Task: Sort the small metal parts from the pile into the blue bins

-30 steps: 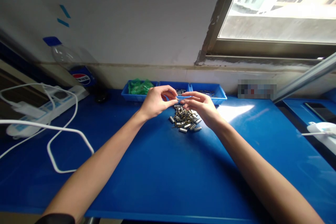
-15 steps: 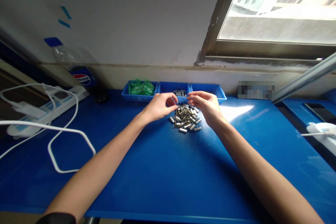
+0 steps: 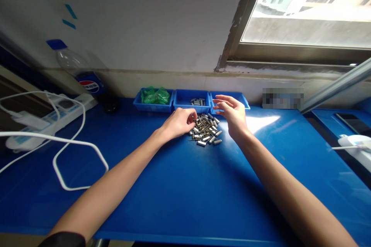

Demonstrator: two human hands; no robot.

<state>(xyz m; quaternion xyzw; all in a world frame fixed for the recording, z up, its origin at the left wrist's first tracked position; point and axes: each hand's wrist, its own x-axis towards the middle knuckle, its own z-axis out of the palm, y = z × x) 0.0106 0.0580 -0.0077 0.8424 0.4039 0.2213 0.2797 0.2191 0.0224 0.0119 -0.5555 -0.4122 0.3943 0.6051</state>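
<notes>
A pile of small metal parts [image 3: 206, 127] lies on the blue table, mixing short silver cylinder-like pieces with thin brass-and-dark pins. My left hand [image 3: 180, 120] rests at the pile's left edge, its thumb and fingers closed together among the parts; what they pinch is hidden. Just above the pile's right side, my right hand [image 3: 233, 114] has its fingers apart and nothing visible in them. Behind it stands the right blue bin [image 3: 245, 102], partly covered by the fingers. The middle blue bin [image 3: 181, 98] holds several silver pieces [image 3: 198, 102].
Green plastic bags fill the left blue bin [image 3: 138, 102]. A cola bottle [image 3: 89, 83], a power strip [image 3: 55, 119] and a looping white cable [image 3: 69, 143] occupy the left side. At far right are a phone [image 3: 352, 121] and a white plug device [image 3: 358, 146].
My left hand has lowered slightly onto the pile's left edge and its fingers have closed. My right hand has moved right and up, away from the left, with its fingers spreading.
</notes>
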